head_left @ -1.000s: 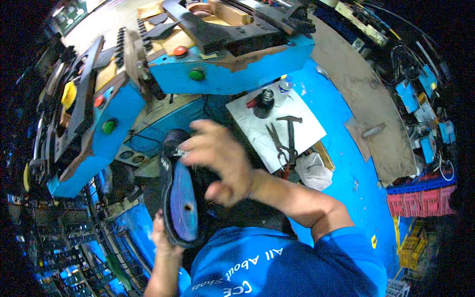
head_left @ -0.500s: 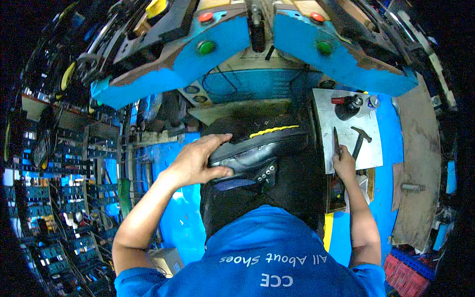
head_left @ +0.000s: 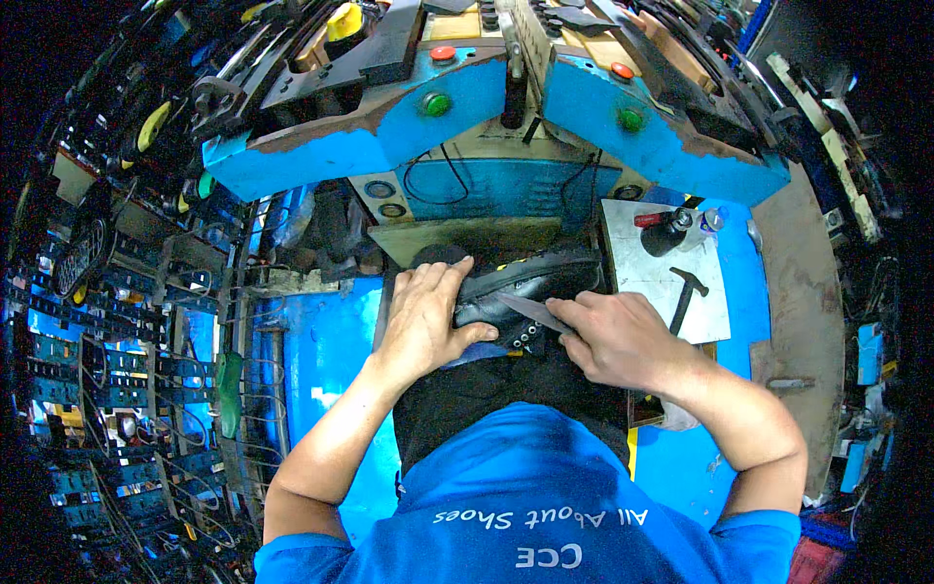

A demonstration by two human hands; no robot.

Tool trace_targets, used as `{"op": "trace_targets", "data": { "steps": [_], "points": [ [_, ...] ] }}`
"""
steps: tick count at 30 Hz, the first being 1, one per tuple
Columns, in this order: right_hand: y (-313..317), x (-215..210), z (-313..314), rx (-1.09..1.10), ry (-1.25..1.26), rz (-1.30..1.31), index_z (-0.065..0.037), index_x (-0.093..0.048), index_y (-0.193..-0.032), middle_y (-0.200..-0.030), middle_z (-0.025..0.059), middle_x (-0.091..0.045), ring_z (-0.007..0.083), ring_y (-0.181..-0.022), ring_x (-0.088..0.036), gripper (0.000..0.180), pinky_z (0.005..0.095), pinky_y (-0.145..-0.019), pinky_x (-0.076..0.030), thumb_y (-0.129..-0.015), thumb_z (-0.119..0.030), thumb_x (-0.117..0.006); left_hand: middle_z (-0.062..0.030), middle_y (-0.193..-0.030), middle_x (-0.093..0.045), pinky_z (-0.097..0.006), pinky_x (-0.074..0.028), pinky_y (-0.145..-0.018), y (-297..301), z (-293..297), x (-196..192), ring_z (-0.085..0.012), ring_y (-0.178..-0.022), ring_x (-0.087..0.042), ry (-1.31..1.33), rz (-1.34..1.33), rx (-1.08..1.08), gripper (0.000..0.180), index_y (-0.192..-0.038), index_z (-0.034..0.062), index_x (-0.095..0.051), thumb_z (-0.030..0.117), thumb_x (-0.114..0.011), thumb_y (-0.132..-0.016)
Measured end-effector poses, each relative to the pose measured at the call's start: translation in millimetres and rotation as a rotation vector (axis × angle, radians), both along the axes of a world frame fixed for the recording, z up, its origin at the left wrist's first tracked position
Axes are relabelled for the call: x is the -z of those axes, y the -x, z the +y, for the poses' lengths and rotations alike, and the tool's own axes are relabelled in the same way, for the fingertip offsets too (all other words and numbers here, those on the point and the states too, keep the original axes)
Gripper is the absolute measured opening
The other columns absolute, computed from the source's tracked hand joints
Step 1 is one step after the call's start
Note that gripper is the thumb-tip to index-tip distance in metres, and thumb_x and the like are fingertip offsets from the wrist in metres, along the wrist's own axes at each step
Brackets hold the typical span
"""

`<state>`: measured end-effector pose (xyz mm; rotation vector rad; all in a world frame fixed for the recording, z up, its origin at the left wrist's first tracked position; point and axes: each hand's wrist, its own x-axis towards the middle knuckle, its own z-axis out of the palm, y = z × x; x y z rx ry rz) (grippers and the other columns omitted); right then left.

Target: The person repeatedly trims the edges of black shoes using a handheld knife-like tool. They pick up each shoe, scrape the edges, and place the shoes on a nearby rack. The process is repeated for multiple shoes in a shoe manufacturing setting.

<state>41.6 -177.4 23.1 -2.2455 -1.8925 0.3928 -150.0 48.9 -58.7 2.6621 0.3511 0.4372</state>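
Observation:
A black lace-up shoe [head_left: 530, 289] with metal eyelets lies on its side across my lap, its sole edge turned away from me. Yellow shows along part of that sole edge. My left hand [head_left: 428, 310] grips one end of the shoe, thumb on the near side and fingers over the far side. In my right hand [head_left: 623, 336] is a knife [head_left: 525, 308] with a pale pointed blade. The blade lies over the shoe's upper, its tip pointing left toward the sole seam; whether it touches the leather I cannot tell.
To the right, a white sheet [head_left: 623, 232] on a blue surface carries a hammer [head_left: 689, 290] and a dark bottle [head_left: 665, 234]. Ahead stands a blue machine [head_left: 370, 146] with green and red buttons. Racks with several shoes [head_left: 83, 258] fill the left side.
My right hand has brought the knife from the white sheet over to the shoe. My left hand has shifted slightly right, its fingers now farther over the shoe.

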Motion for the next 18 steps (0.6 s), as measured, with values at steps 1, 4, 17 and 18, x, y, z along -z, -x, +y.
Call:
{"op": "trace_targets", "data": {
  "steps": [1, 4, 17, 18],
  "points": [
    [-6, 2, 7, -0.017, 0.07, -0.073, -0.003, -0.075, -0.124, -0.097, 0.0214, -0.079, 0.0466, -0.089, -0.079, 0.032, 0.0605, -0.077, -0.064, -0.098, -0.021, -0.072, -0.0233, -0.132, -0.072, -0.055, -0.048, -0.11, 0, 1, 2, -0.0439, -0.128, -0.066, -0.006, -0.005, -0.005, 0.104, -0.155, -0.0025, -0.062, 0.048, -0.102, -0.074],
    [-25, 7, 19, -0.133, 0.157, -0.105, -0.003, -0.073, -0.139, -0.103, 0.0193, -0.079, 0.0461, -0.091, -0.078, 0.048, 0.0597, -0.079, -0.062, -0.096, -0.022, -0.078, -0.0226, -0.128, -0.073, -0.055, -0.048, -0.107, 1, 2, 8, -0.0438, -0.124, -0.067, -0.05, -0.077, -0.018, 0.106, -0.157, -0.0028, -0.061, 0.048, -0.102, -0.073],
    [39, 83, -8, 0.474, -0.221, 0.535, -0.002, -0.071, -0.141, -0.109, 0.0195, -0.08, 0.0365, -0.094, -0.08, 0.043, 0.0447, -0.08, -0.062, -0.103, -0.02, -0.081, -0.0105, -0.127, -0.077, -0.052, -0.052, -0.101, -9, 19, 5, -0.0363, -0.119, -0.069, -0.019, -0.042, 0.034, 0.076, -0.137, 0.0074, -0.078, 0.045, -0.099, -0.076],
    [28, 76, -25, 0.378, -0.317, 0.499, -0.003, -0.074, -0.136, -0.11, 0.0195, -0.08, 0.0416, -0.099, -0.079, 0.038, 0.0509, -0.083, -0.063, -0.102, -0.019, -0.08, -0.0104, -0.126, -0.077, -0.052, -0.051, -0.101, -10, 18, 3, -0.0364, -0.119, -0.069, -0.014, -0.036, 0.033, 0.075, -0.137, 0.0073, -0.078, 0.045, -0.099, -0.075]
  ]
}}
